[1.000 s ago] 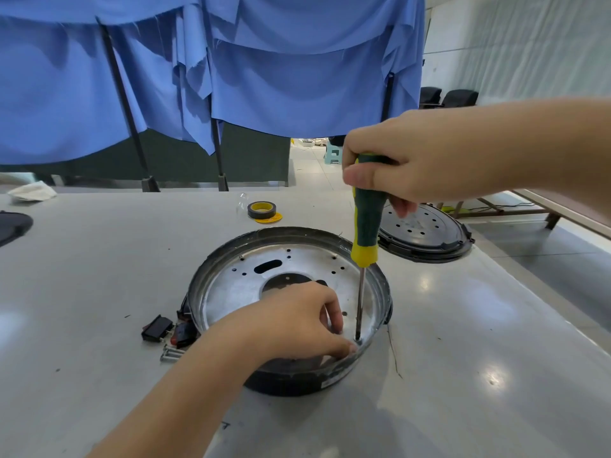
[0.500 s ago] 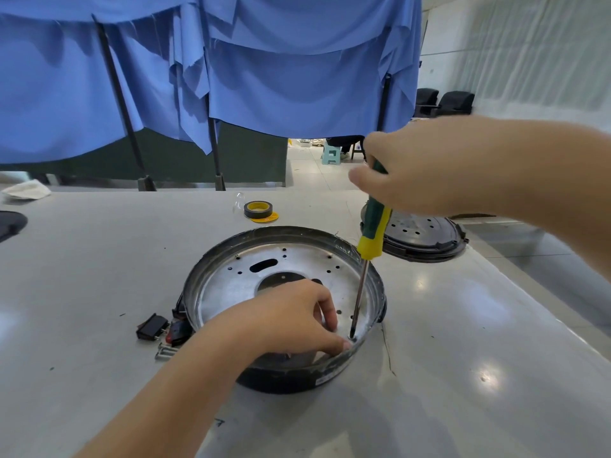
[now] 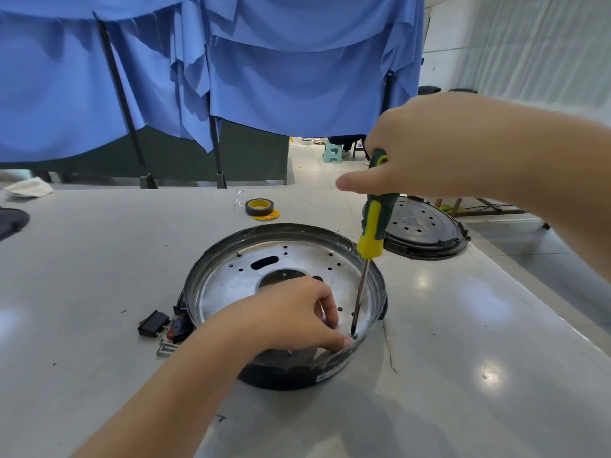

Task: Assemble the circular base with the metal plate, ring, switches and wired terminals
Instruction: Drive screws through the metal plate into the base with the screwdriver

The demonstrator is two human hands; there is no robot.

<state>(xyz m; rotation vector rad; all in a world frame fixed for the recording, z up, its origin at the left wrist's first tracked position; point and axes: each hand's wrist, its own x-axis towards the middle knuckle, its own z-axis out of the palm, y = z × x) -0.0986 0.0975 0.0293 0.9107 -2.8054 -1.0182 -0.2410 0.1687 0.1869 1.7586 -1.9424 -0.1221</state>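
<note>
A black circular base (image 3: pixel 297 375) sits mid-table with a round perforated metal plate (image 3: pixel 231 279) lying inside it. My right hand (image 3: pixel 429 147) grips the green and yellow handle of a screwdriver (image 3: pixel 372 236). Its shaft slants down and its tip meets a screw (image 3: pixel 352 334) at the plate's near right edge. My left hand (image 3: pixel 291 315) rests inside the base with curled fingers and its fingertips pinch at that screw. A black rocker switch (image 3: pixel 152 322) and a second switch with a red part (image 3: pixel 180 328) lie just left of the base.
Two loose bolts (image 3: pixel 167 348) lie by the switches. A yellow-cored tape roll (image 3: pixel 259 207) sits behind the base. A second black round plate (image 3: pixel 426 229) lies at the right near the table edge. Blue cloth (image 3: pixel 264 77) hangs behind the table.
My right hand has turned on the screwdriver handle, and its thumb now points out to the left. The screwdriver leans a little more. My left hand stays at the screw.
</note>
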